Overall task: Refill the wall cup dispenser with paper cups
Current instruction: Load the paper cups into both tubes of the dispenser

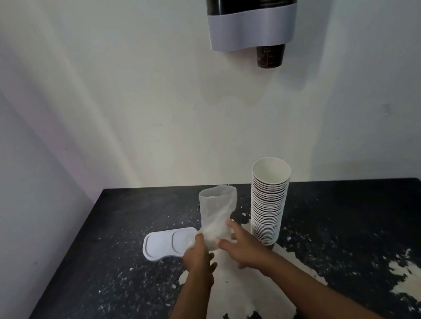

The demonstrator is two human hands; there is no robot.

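A tall stack of white paper cups (270, 202) stands upright on the black table (359, 220), mouth up. Just left of it an empty clear plastic sleeve (217, 212) stands up from my hands. My left hand (198, 257) pinches the sleeve's lower left edge. My right hand (238, 244) touches its lower right side with fingers spread, between the sleeve and the cup stack. High on the wall hangs the cup dispenser (251, 6), black with a white collar, and one dark cup (269, 56) pokes out of its bottom.
A flat white lid (165, 244) lies on the table to the left of my hands. The tabletop's black coat is chipped, with pale bare patches in front and at the right. White walls close in behind and on the left.
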